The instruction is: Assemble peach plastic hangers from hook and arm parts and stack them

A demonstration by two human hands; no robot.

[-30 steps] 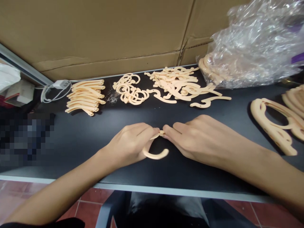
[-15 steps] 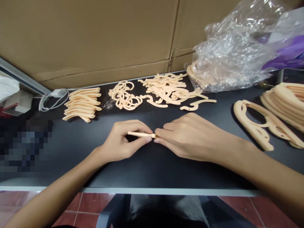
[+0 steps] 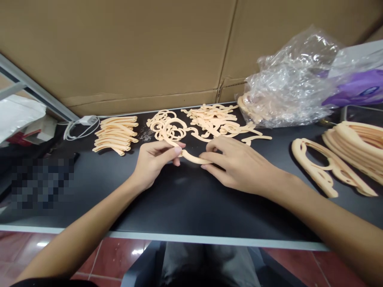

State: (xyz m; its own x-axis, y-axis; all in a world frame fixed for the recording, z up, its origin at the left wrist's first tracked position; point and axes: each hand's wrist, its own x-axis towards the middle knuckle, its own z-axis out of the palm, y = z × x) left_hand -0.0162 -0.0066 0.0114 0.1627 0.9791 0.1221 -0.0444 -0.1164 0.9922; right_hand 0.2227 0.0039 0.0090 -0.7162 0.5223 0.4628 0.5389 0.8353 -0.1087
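Note:
Over the middle of the dark tabletop, my left hand (image 3: pixel 157 161) is closed in a pinch where a cream plastic hanger hook (image 3: pixel 166 134) meets a curved hanger arm (image 3: pixel 193 159). The hook's round end points up and away, in front of a pile of similar hooks (image 3: pixel 158 120). My right hand (image 3: pixel 231 163) pinches the other end of the arm between thumb and fingers. The joint itself is partly covered by my left thumb. Beyond my right hand lies a loose heap of wavy hanger arms (image 3: pixel 214 117).
Curved strips (image 3: pixel 115 133) are stacked at the left, near a white cable (image 3: pixel 72 129). On the right lie a folded hanger (image 3: pixel 314 167) and a stack of hangers (image 3: pixel 356 147). A clear plastic bag (image 3: pixel 287 87) stands at the back against cardboard (image 3: pixel 143 52).
The held piece has turned from edge-on to showing its hook and arm. My right hand has moved slightly right along the arm, away from my left hand. The view has shifted a little.

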